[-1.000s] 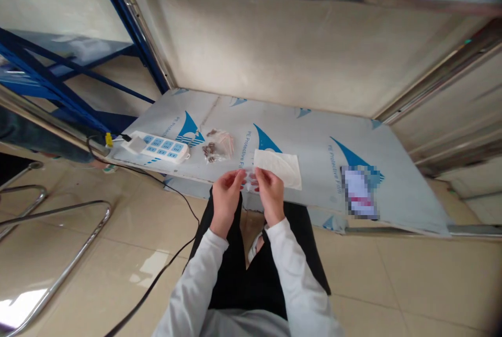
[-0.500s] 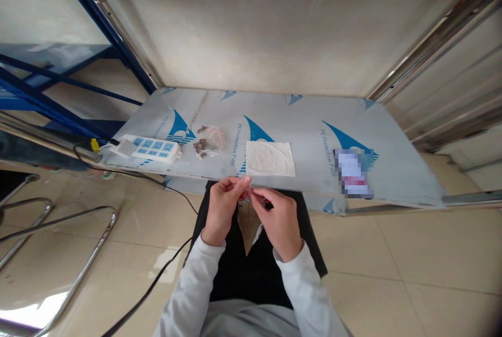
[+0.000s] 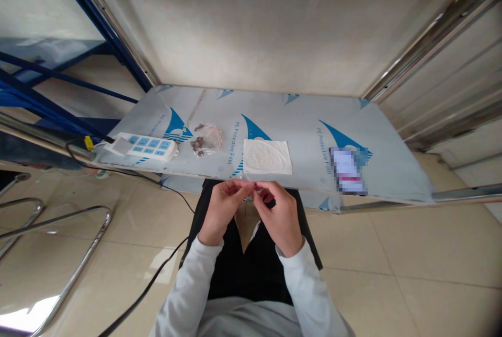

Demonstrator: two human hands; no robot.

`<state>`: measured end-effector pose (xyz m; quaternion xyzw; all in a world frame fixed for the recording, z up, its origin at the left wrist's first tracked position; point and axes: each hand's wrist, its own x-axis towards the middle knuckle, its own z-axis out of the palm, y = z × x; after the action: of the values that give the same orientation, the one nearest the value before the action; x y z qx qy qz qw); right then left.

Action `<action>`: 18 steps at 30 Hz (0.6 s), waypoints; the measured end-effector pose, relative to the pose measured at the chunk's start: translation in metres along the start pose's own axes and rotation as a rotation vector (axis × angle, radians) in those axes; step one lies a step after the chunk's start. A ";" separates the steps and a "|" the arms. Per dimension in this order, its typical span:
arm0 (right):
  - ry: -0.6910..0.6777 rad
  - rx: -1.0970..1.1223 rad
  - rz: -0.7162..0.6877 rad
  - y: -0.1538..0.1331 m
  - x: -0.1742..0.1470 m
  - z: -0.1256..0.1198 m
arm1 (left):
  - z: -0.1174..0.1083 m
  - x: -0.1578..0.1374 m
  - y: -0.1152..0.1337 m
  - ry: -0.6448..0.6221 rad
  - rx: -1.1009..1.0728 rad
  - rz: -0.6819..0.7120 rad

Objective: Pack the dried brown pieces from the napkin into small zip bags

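My left hand (image 3: pixel 224 210) and my right hand (image 3: pixel 277 215) meet fingertip to fingertip over my lap, just in front of the table edge. Both are closed in a pinch. Whatever lies between the fingertips is too small to make out; a faint clear glint shows above them. Just beyond the hands, a white cloth or paper square (image 3: pixel 267 157) lies flat on the table. To its left are a clear plastic bag (image 3: pixel 212 139) with thin pinkish sticks and a small cluster of brown pieces (image 3: pixel 197 145).
A white power strip (image 3: pixel 152 147) with blue sockets lies at the table's left, its black cable (image 3: pixel 145 179) hanging past the edge. A phone with a blurred screen (image 3: pixel 348 170) rests at the right. The film-covered table (image 3: pixel 298 122) backs onto a wall; metal chair legs (image 3: pixel 94 232) stand lower left.
My fingertips have drawn closer together, the left thumb now lying flatter against the right fingers. The whole view has shifted slightly; the table items have stayed in place.
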<state>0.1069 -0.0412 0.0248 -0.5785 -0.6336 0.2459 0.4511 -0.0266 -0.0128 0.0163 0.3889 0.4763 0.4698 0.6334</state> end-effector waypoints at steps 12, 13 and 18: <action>0.254 -0.202 0.119 0.006 -0.005 0.001 | -0.002 -0.010 0.017 0.130 0.798 0.001; 0.268 -0.210 0.104 0.005 -0.005 0.000 | 0.000 -0.011 0.021 0.164 0.858 0.021; 0.031 0.112 -0.019 0.006 0.001 -0.012 | 0.003 -0.011 0.027 0.122 0.760 0.086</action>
<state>0.1205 -0.0420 0.0255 -0.5501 -0.6173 0.2674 0.4948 -0.0314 -0.0164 0.0453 0.5867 0.6365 0.3083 0.3945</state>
